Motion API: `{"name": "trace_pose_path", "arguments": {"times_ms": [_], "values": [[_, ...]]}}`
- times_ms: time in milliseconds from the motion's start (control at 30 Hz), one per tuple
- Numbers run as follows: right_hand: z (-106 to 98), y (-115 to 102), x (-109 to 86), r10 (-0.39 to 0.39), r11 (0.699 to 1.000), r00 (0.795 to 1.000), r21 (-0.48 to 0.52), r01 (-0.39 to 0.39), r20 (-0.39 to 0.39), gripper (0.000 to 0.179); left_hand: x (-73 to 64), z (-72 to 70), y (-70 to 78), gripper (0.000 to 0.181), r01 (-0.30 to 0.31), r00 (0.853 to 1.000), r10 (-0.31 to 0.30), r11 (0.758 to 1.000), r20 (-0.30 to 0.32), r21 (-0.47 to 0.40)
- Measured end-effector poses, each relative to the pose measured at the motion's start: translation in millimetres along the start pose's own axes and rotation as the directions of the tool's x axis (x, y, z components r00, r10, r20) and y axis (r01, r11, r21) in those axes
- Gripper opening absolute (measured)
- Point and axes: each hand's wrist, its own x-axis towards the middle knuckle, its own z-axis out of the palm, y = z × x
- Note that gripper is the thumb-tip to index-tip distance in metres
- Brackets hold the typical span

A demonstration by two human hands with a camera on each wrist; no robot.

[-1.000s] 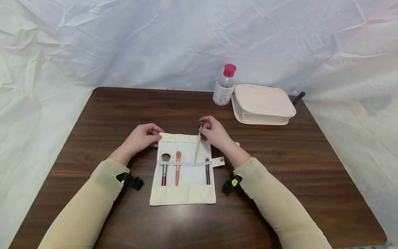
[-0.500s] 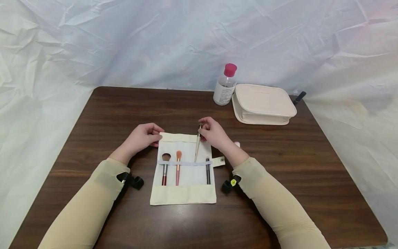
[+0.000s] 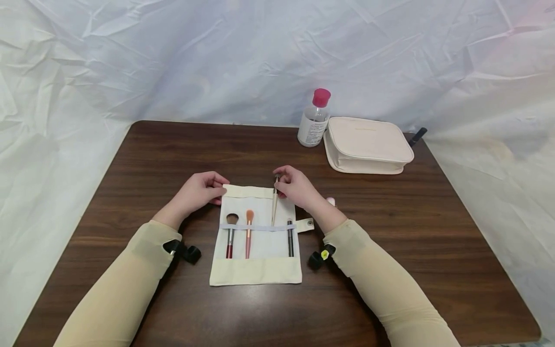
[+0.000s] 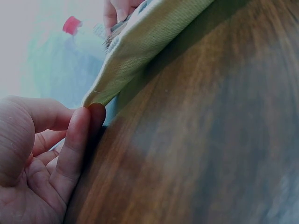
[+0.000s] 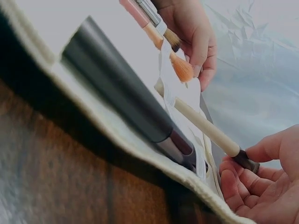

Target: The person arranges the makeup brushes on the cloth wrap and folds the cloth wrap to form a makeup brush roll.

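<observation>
A cream cloth brush roll (image 3: 256, 273) lies unfolded on the table. My left hand (image 3: 197, 193) pinches its far left corner between thumb and fingers, and the left wrist view shows that cloth edge (image 4: 135, 56) lifted. With thumb and fingertips my right hand (image 3: 299, 187) holds a makeup brush (image 5: 210, 128) by its dark end. Its pale handle slants down to the lilac elastic band (image 3: 260, 227), and the handle's tip shows just past the band. Under the band sit a red-handled brush (image 3: 230, 241), a pink brush (image 3: 248, 241) and a black one (image 3: 290, 243).
A clear bottle with a pink cap (image 3: 313, 123) stands at the back, beside a cream zip pouch (image 3: 368, 144). Behind the pouch a black stick (image 3: 417, 137) pokes out. A small pale object (image 3: 331, 201) is partly hidden by the right wrist. A snap tab (image 3: 305, 224) extends from the roll's right side.
My right hand has shifted slightly left and down with the brush, which stands a little straighter. The left hand keeps its grip on the corner.
</observation>
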Motion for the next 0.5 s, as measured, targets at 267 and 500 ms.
{"name": "trace_pose_path", "arguments": {"times_ms": [267, 500], "values": [[0.6, 1.9, -2.0, -0.027, 0.998, 0.999, -0.055, 0.029, 0.037, 0.035, 0.9, 0.3, -1.3, 0.023, -0.004, 1.0, 0.004, 1.0, -0.009, 0.005], [1.4, 2.0, -4.5, -0.045, 0.996, 0.997, -0.071, 0.049, 0.062, 0.035, 0.9, -0.8, -2.5, 0.024, -0.003, 1.0, 0.003, 1.0, -0.009, 0.008]]}}
